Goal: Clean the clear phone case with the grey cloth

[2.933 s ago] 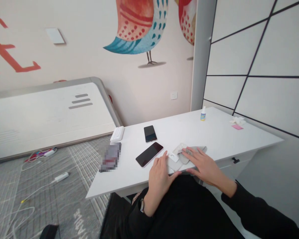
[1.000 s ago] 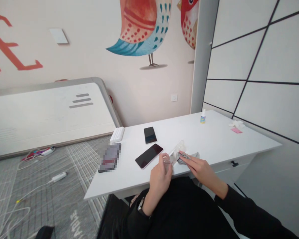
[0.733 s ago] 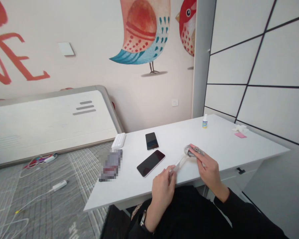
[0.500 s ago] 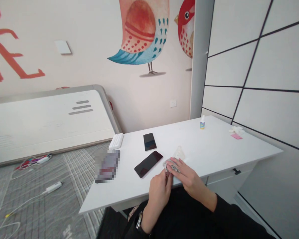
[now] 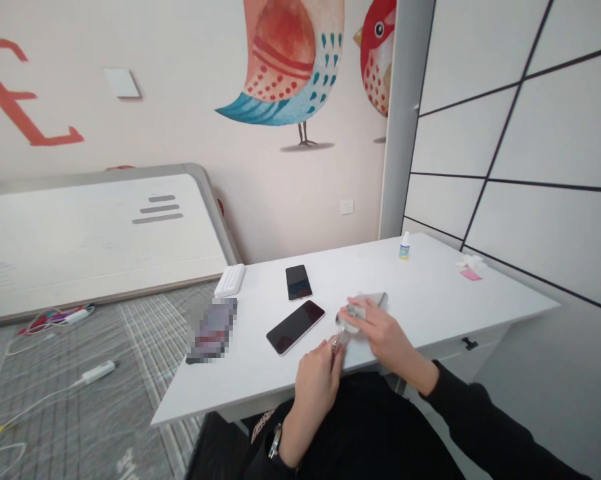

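My left hand (image 5: 314, 375) is pinched on the near end of a thin clear sheet (image 5: 341, 328), held just above the white desk's (image 5: 430, 300) front edge. Pressed to the far end of that sheet is a small grey cloth (image 5: 364, 307), and my right hand (image 5: 383, 333) is closed on it. A dark phone with a pinkish rim (image 5: 295, 326) lies face up just left of my hands. A smaller black phone (image 5: 298, 281) lies beyond it.
A white ridged case (image 5: 229, 279) and a blurred-out item (image 5: 211, 329) sit at the desk's left end. A small dropper bottle (image 5: 404, 246) and a pink slip with crumpled tissue (image 5: 469, 268) are at the far right. Cables and a charger (image 5: 93, 371) lie on the floor.
Both hands lay flat on the cloth and sheet on the desk; they have since lifted the sheet, and the right hand has been sliding the cloth back and forth along it.
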Demonstrator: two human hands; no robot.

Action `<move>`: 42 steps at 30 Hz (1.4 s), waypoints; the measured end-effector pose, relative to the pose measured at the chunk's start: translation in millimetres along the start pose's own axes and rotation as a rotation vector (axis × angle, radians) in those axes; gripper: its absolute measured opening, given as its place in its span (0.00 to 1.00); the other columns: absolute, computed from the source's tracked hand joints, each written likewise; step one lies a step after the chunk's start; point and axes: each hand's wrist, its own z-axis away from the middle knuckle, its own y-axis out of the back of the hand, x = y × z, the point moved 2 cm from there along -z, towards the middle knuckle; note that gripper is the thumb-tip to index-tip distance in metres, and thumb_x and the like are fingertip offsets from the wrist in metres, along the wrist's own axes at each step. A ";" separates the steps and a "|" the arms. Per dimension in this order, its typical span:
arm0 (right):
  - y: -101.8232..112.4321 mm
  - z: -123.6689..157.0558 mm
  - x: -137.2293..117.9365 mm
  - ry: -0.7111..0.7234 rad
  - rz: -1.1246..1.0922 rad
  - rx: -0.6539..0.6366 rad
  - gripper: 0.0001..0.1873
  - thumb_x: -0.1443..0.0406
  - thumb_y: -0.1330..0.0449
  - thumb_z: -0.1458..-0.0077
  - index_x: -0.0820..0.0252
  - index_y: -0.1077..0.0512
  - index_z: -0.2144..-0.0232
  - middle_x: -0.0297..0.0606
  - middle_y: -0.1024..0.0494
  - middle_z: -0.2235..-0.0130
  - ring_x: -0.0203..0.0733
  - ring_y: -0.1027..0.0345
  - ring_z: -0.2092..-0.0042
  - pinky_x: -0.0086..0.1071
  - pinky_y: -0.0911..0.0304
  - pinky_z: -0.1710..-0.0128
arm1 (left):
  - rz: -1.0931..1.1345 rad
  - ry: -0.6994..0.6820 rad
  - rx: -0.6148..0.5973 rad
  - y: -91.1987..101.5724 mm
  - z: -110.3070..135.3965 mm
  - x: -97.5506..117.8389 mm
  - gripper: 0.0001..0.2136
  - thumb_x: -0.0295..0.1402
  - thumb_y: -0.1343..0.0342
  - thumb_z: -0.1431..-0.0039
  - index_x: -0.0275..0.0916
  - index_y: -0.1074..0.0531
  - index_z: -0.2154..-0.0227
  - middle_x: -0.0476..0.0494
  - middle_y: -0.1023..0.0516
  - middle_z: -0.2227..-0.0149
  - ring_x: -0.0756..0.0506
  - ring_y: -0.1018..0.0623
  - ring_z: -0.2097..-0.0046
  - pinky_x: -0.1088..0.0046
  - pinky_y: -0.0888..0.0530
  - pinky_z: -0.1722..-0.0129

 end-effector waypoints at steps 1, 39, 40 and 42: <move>-0.2 -0.3 -1.8 0.058 -0.023 -0.037 0.35 0.80 0.56 0.39 0.57 0.36 0.34 0.44 0.26 0.38 0.48 0.43 0.31 0.55 0.41 0.32 | -0.003 0.005 -0.001 -0.4 0.2 -0.6 0.11 0.32 0.54 0.30 0.39 0.27 0.61 0.41 0.18 0.68 0.40 0.18 0.66 0.70 0.32 0.68; 1.4 -9.0 -22.2 0.023 -0.028 -0.269 0.41 0.77 0.50 0.49 0.63 0.43 0.32 0.54 0.34 0.36 0.56 0.46 0.31 0.59 0.52 0.30 | -0.076 0.022 0.021 -4.7 1.9 -2.8 0.11 0.32 0.54 0.29 0.41 0.27 0.64 0.42 0.17 0.68 0.40 0.17 0.66 0.70 0.33 0.69; 1.2 -8.2 -19.5 -0.029 0.022 -0.237 0.40 0.78 0.52 0.49 0.64 0.43 0.32 0.56 0.34 0.36 0.57 0.46 0.31 0.61 0.51 0.31 | -0.074 0.021 0.018 -4.8 1.6 -2.8 0.11 0.33 0.54 0.28 0.41 0.27 0.63 0.42 0.17 0.67 0.41 0.17 0.65 0.70 0.32 0.68; 0.0 -6.6 -16.1 -0.091 0.059 -0.191 0.40 0.80 0.53 0.49 0.68 0.44 0.33 0.58 0.34 0.36 0.59 0.50 0.29 0.64 0.52 0.32 | -0.073 0.024 0.013 -4.9 1.3 -2.9 0.11 0.34 0.54 0.28 0.41 0.27 0.63 0.43 0.17 0.67 0.41 0.17 0.65 0.70 0.33 0.68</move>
